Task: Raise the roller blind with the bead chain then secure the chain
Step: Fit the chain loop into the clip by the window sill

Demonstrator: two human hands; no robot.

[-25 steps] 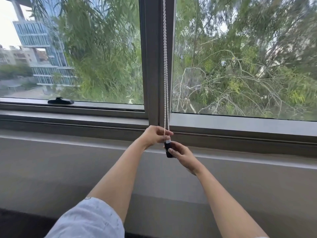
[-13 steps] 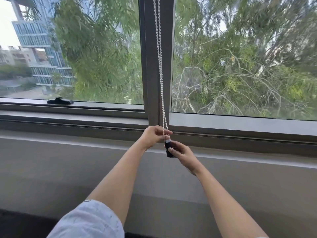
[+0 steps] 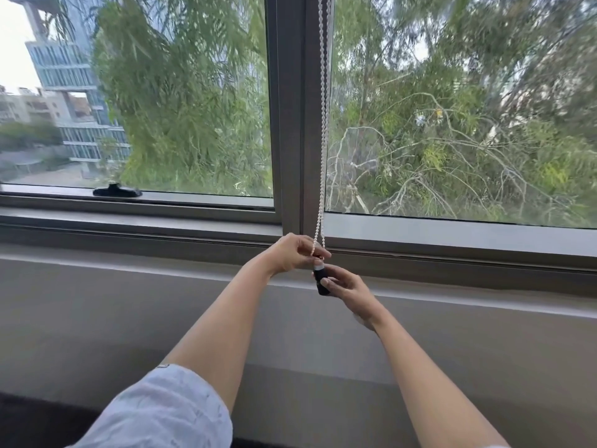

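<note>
The window frame [image 3: 292, 108] is my landmark, its grey upright post running down the middle of the view. No blind fabric shows over the glass on either side of that post, so I judge the raising part done and the securing part in hand.

The bead chain [image 3: 323, 124] hangs just right of the post's centre line, its two strands close together. Half a second ago it ran down the post on a slant, from upper left to my hands — now the top has swung back to the right and it drops nearly straight, as it did a second ago. I read that as the loop settling, not travelling, so the blind should be staying where it is.

My left hand [image 3: 290, 255] sits at the foot of the post, in front of the bottom rail, fingers pinched shut on the chain where the strands meet. It has barely shifted.

Just below it and slightly right of the post, my right hand [image 3: 344, 286] is closed round the small black chain holder [image 3: 321, 279], thumb across its front. Chain and holder meet between my two hands; whether the beads are seated in it yet I cannot tell — my fingers cover the join.
</note>
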